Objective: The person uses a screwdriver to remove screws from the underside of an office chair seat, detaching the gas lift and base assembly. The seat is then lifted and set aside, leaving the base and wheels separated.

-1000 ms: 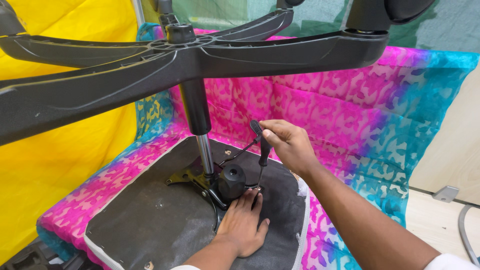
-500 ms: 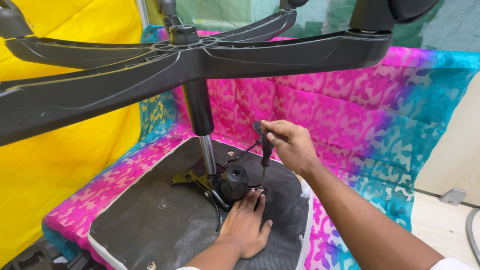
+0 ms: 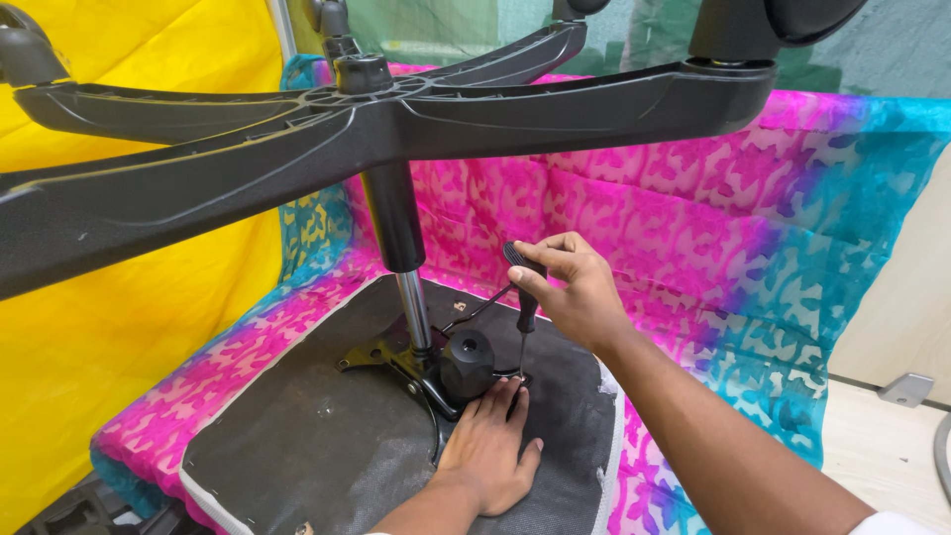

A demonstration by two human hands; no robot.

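right hand (image 3: 570, 287): fist closed round black handle of screwdriver (image 3: 522, 297) | tool axis: upright, tip straight down at mechanism plate (image 3: 396, 359) on upturned chair seat underside (image 3: 317, 446), just right of black knob (image 3: 466, 363) | left hand (image 3: 490, 451): flat, open, fingertips beside tip, holding nothing | nearer: left hand to tip

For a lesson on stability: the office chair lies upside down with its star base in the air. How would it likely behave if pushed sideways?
The chair probably feels top-heavy: the wide star base sits high on one slim column. Its broad seat underside lies flat, so it would likely rock rather than tip. The left hand pressing down likely steadies it.
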